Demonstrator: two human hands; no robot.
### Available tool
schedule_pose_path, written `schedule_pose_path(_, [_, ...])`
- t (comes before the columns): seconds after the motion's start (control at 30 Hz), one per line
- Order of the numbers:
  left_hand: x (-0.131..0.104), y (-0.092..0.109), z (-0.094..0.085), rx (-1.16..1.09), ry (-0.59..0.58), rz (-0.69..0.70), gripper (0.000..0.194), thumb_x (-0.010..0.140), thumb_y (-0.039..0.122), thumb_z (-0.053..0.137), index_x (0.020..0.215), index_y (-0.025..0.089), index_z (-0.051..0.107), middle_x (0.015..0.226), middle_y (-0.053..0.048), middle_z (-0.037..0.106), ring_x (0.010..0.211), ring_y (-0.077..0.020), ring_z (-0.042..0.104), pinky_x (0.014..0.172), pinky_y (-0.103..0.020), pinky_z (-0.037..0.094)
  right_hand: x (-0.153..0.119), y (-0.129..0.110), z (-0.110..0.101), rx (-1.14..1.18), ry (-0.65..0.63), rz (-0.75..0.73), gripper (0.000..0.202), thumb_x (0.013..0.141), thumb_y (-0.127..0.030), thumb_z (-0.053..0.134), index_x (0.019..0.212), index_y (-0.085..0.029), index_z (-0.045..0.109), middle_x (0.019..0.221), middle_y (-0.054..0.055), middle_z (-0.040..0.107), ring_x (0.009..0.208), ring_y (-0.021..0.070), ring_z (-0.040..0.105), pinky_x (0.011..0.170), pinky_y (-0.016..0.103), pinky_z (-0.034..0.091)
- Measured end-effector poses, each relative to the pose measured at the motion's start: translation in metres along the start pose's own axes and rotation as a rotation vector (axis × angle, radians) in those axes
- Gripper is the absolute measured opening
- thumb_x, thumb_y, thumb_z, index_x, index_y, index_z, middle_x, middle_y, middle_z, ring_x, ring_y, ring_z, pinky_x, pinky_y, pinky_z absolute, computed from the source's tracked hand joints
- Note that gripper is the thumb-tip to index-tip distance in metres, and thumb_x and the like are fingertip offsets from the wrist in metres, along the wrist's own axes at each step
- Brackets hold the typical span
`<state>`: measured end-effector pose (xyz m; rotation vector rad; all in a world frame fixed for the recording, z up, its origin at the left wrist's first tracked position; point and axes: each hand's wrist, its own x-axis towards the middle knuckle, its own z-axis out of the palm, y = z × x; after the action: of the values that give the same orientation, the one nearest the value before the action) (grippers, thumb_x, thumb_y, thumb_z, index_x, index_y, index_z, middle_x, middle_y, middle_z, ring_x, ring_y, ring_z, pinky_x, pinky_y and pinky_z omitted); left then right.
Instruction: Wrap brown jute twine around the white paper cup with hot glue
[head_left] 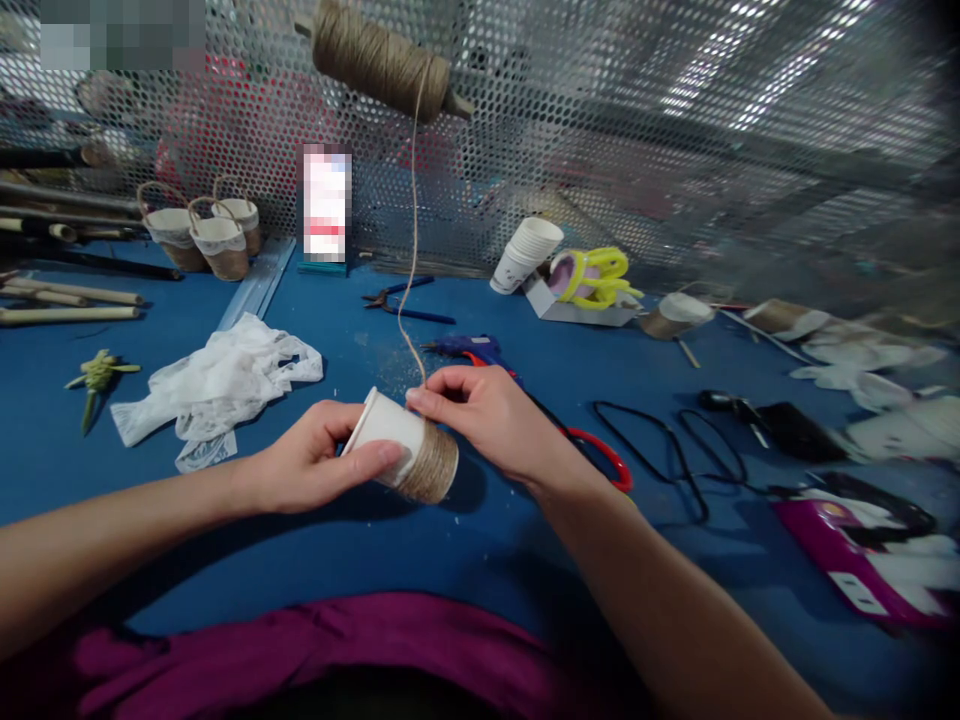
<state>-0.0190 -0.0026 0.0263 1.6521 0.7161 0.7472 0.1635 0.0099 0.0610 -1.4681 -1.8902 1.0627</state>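
Over the blue table [337,565], my left hand [319,458] holds a tapered white paper cup [396,424], likely light, crushable, best gripped near its rim [370,397], my right hand [491,418] pinching tan twine [414,185].

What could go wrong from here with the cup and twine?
1. Wraps loosening: the right hand pinches the twine by the cup; a slip might let the wound band slacken.
2. Denting: the left hand grips the cup near its rim, so a hard squeeze could bend it.
3. Burn or snag: the glue gun lies just beyond the right hand; whether it's hot, I can't tell.
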Motion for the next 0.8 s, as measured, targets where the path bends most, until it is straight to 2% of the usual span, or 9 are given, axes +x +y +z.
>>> schedule_pose_path(0.1, [0.005,-0.001,0.002,-0.160,0.073,-0.109,0.019,0.075,0.031,0.056,0.075,0.013,0.061,0.065,0.000,0.055,0.057,-0.0092,0.044,0.054,-0.019,0.038,0.006,0.007,0.000,-0.017,0.038,0.006,0.027,0.076,-0.038,0.053,0.066,-0.014,0.062,0.061,0.001,0.059,0.055,0.0103,0.049,0.053,0.024,0.037])
schedule_pose_path(0.23, [0.015,-0.002,0.004,-0.489,0.278,-0.243,0.019,0.072,0.031,0.060,0.078,0.013,0.062,0.068,0.000,0.061,0.058,-0.0088,0.050,0.056,-0.019,0.041,0.009,0.011,-0.004,-0.098,0.222,0.000,0.033,0.080,-0.043,0.047,0.073,-0.014,0.061,0.069,0.005,0.063,0.058,0.0129,0.054,0.056,0.027,0.041])
schedule_pose_path(0.3, [0.019,-0.002,0.004,-0.605,0.329,-0.275,0.018,0.071,0.029,0.061,0.077,0.012,0.063,0.067,-0.001,0.063,0.058,-0.0090,0.052,0.057,-0.019,0.041,0.005,0.007,-0.006,-0.092,0.251,-0.016,0.031,0.080,-0.043,0.047,0.076,-0.015,0.059,0.070,0.005,0.064,0.060,0.0138,0.056,0.057,0.028,0.044])
schedule_pose_path(0.47, [0.021,-0.002,0.004,-0.742,0.328,-0.269,0.019,0.075,0.026,0.058,0.082,0.009,0.064,0.073,-0.006,0.067,0.064,-0.0115,0.058,0.065,-0.022,0.044,-0.010,-0.005,0.001,-0.137,0.179,-0.078,0.020,0.073,-0.031,0.058,0.088,-0.016,0.059,0.079,0.005,0.065,0.069,0.0152,0.060,0.063,0.029,0.049])
schedule_pose_path(0.63, [0.019,-0.001,0.006,-0.789,0.301,-0.227,0.016,0.078,0.019,0.055,0.087,0.009,0.064,0.082,-0.007,0.069,0.070,-0.0119,0.061,0.071,-0.022,0.044,-0.012,-0.003,0.011,-0.314,0.239,-0.133,0.027,0.071,-0.027,0.058,0.097,-0.017,0.059,0.086,0.007,0.065,0.075,0.0192,0.060,0.069,0.036,0.049])
schedule_pose_path(0.8, [0.018,0.001,0.007,-0.774,0.297,-0.178,0.015,0.076,0.017,0.057,0.089,0.011,0.063,0.087,-0.006,0.069,0.075,-0.0126,0.062,0.074,-0.022,0.044,-0.012,0.001,0.013,-0.317,0.285,-0.168,0.030,0.071,-0.025,0.057,0.100,-0.015,0.058,0.090,0.008,0.065,0.078,0.0198,0.060,0.072,0.036,0.049])
